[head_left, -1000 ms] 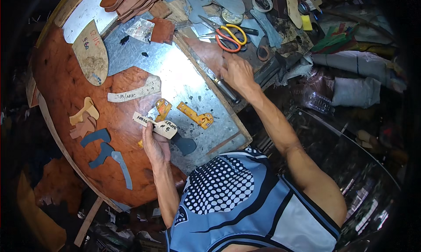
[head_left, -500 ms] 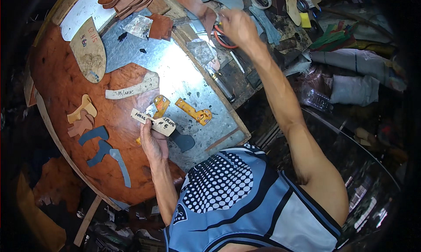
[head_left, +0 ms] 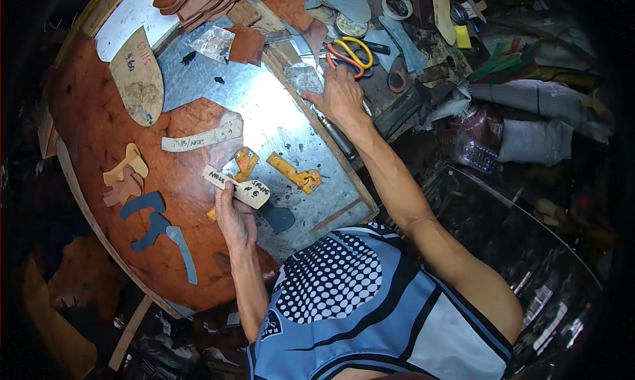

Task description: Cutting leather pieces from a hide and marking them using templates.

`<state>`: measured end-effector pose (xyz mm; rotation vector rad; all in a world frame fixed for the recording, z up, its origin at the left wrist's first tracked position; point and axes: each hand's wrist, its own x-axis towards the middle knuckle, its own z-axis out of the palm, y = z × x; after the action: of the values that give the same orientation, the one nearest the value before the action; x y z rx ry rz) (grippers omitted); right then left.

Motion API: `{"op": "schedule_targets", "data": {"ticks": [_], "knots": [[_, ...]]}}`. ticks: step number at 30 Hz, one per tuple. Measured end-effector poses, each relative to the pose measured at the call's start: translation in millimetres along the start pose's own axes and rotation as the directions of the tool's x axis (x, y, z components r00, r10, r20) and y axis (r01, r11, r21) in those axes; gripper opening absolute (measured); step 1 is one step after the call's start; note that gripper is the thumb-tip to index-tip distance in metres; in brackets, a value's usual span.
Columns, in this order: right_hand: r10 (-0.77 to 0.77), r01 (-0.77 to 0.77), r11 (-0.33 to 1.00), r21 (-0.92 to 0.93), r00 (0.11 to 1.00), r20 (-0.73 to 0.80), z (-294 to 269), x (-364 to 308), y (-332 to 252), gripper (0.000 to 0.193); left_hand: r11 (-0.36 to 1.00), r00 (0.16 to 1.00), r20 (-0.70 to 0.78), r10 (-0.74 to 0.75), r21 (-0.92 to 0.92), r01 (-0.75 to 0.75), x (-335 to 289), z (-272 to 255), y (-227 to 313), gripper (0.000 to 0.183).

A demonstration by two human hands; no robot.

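A worker's right hand point(head_left: 340, 99) reaches past the wood-trimmed right edge of a workbench point(head_left: 344, 201), back among the tools after shifting a brown leather piece point(head_left: 291, 11). That piece, raised in the hand half a second ago, now lies let go toward the side bench's far edge. By the look of it, the move has uncovered the tools and left them within reach. The hand is half open, thumb out to the left, its fingertips at the red-and-yellow scissors point(head_left: 350, 57); whether they grip anything cannot be told. A clear plastic sheet point(head_left: 303, 78) lies just beside the thumb, and a dark-handled tool point(head_left: 340, 138) lies nearer the worker. The left hand point(head_left: 235, 218), unmoved, pinches a white template point(head_left: 251, 193) between thumb and fingers near the workbench's near edge, beside two yellow pieces point(head_left: 299, 175).
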<state>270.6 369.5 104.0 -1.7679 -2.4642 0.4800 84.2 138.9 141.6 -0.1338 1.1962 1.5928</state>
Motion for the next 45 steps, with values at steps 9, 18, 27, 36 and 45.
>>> {"op": "schedule_targets", "data": {"ticks": [9,18,27,36,45], "knots": [[0.091,-0.244,0.804,0.542,0.951,0.294,-29,44,55,0.017,0.999,1.0,-0.004,0.025,-0.028,-0.025,-2,-4,2,0.025],[0.032,-0.018,0.913,0.408,0.999,-0.026,-32,57,91,0.019,0.995,0.999,-0.047,0.017,-0.101,-0.022,-5,-28,-1,0.026],[0.039,-0.026,0.995,-0.093,0.99,0.137,-26,-4,-2,0.041,0.999,0.999,0.014,0.049,0.001,-0.049,-4,-32,-6,0.035],[0.032,-0.031,0.999,-0.013,0.999,0.013,1,-3,0,0.052,0.977,0.947,-0.258,0.19,-0.042,-0.208,-35,-85,11,0.038],[0.197,-0.237,0.748,0.62,0.971,0.134,12,43,62,0.026,0.961,0.942,-0.238,0.236,-0.089,-0.263,-40,-114,8,0.035]]}}
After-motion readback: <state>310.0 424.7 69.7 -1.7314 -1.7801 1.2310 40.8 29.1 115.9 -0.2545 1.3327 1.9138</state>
